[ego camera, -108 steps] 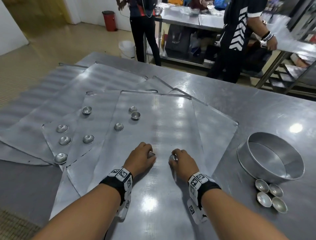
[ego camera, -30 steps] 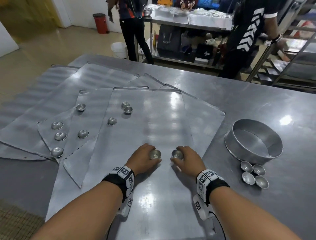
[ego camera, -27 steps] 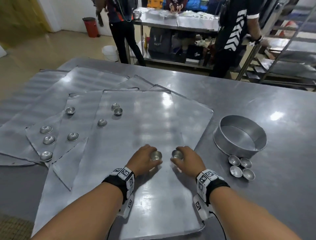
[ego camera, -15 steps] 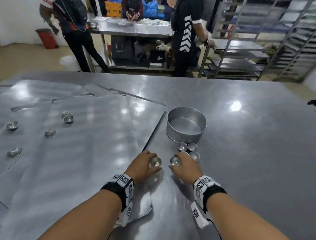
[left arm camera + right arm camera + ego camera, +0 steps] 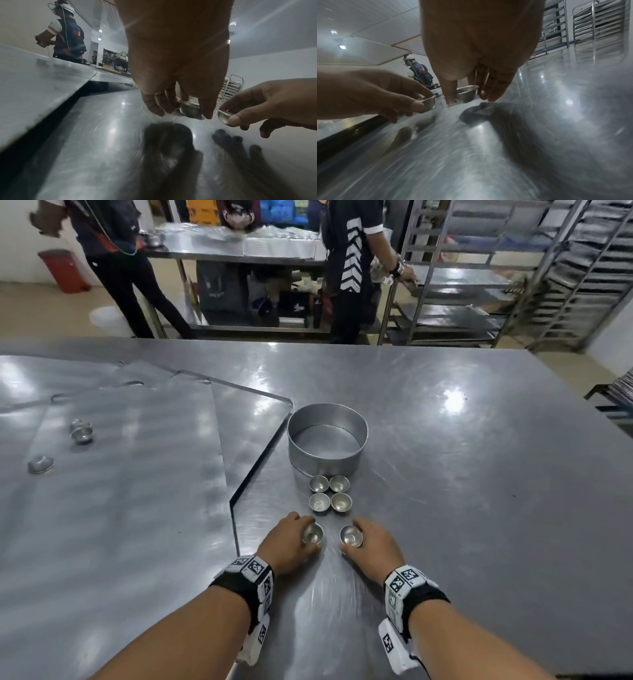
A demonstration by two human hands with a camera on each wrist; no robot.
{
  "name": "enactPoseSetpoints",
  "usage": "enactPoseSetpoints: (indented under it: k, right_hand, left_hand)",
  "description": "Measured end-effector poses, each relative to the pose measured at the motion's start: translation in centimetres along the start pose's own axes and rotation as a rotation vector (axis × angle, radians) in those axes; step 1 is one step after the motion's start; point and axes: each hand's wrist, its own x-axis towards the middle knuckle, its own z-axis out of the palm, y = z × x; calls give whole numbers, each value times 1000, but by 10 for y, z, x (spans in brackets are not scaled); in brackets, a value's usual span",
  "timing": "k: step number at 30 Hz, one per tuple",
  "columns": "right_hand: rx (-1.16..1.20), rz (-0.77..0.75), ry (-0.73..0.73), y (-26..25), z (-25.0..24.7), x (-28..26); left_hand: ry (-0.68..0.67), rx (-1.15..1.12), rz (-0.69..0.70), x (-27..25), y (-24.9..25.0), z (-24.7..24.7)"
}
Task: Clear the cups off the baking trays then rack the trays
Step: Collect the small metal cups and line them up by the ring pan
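Note:
My left hand [image 5: 298,539] pinches a small metal cup [image 5: 313,534] and my right hand [image 5: 363,537] pinches another [image 5: 351,535]. Both are low over the bare steel table [image 5: 462,474], just in front of several cups [image 5: 330,493] grouped in a square. The left wrist view shows the left cup [image 5: 189,110] between thumb and fingers, close to the surface. In the right wrist view the right cup [image 5: 466,94] sits the same way. Overlapping flat baking trays [image 5: 120,508] lie to the left, with two stacked cups [image 5: 81,433] and a single cup [image 5: 41,464] on the top one.
A round metal cake ring [image 5: 327,440] stands just behind the grouped cups. A tray rack [image 5: 589,268] is at the back right beyond the table. Two people [image 5: 352,268] stand at a far worktable. A tray corner [image 5: 236,542] lies beside my left hand.
Both hands lifted their cups off the near tray and carried them right onto the bare table, stopping in front of the grouped cups. My view swung right with them.

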Motion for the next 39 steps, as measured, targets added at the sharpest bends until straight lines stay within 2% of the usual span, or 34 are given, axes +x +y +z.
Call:
enactPoseSetpoints:
  k: [5,12,23,39]
  right_hand:
    - [42,2,-18,6,9,9]
    - [85,-32,47,11,8,22]
    - [136,-103,74,10,9,32]
    - [144,-109,81,11,9,33]
  left_hand:
    - [40,-45,-49,-3,1,9]
    - [157,-102,-136,0,-2,8]
    - [165,-134,-101,14,3,12]
    - [163,-168,-102,19,12,12]
